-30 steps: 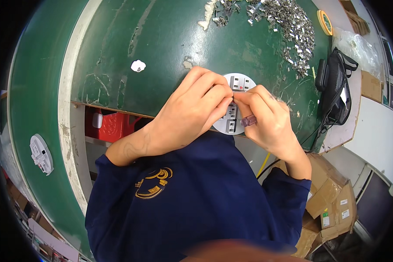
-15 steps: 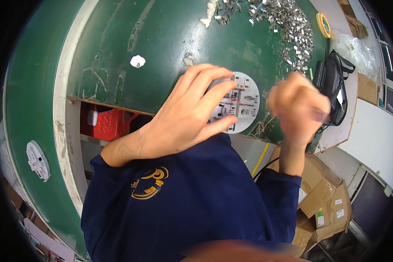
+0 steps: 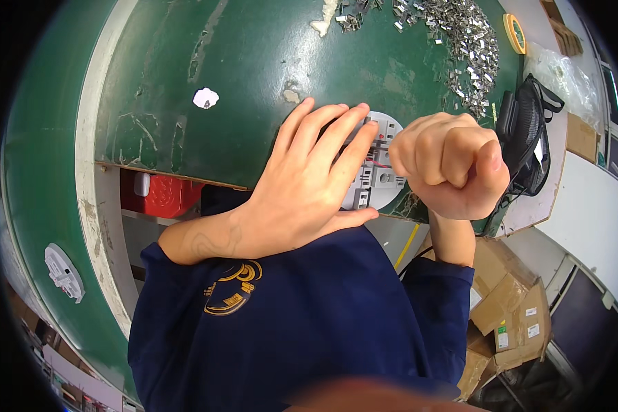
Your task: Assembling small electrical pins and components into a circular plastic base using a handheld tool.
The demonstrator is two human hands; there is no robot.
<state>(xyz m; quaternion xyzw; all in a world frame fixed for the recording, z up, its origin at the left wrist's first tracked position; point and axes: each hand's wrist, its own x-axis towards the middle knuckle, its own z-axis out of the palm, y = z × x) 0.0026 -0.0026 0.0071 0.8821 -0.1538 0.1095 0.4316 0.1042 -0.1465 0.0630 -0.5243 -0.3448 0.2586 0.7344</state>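
1. Nearest, the right hand (image 3: 453,165) is curled into a fist; whether it grips anything cannot be told.
2. The left hand (image 3: 305,175), fingers spread, covers the left side of a round grey plastic part (image 3: 386,192) at the near edge of the green worktop (image 3: 247,69).
3. Beyond: a heap of small metal pieces (image 3: 470,55).

Left hand (image 3: 307,173) hides grey disc (image 3: 386,180), perhaps half

The head-worn fisheye camera looks down past the dark blue shirt (image 3: 316,309). It faces the green surface (image 3: 254,65) from close above.
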